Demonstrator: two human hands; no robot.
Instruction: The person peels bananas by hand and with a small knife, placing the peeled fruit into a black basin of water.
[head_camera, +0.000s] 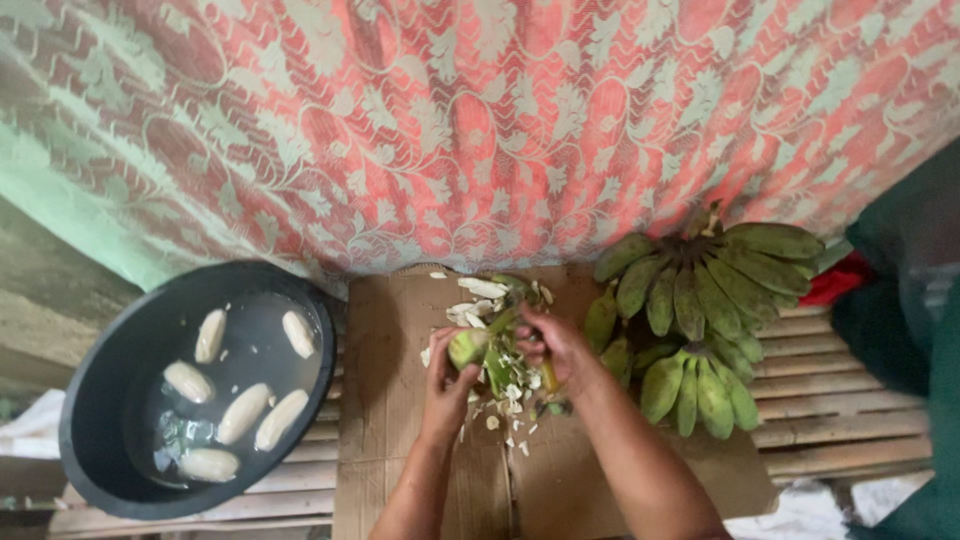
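A green banana (466, 348), partly peeled at its tip, sits over the cardboard sheet (385, 400), clasped in the left hand (447, 385). The right hand (556, 350) closes on its other end, perhaps around a small knife, though the blade is hard to make out. Peel scraps (480, 300) litter the cardboard. Six peeled bananas (245, 412) already float in the black basin (100, 400); two green bunches (700, 320) wait unpeeled, so plenty appears left

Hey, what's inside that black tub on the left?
The black tub holds six peeled bananas lying in shallow water. Its near wall hides part of the bottom.
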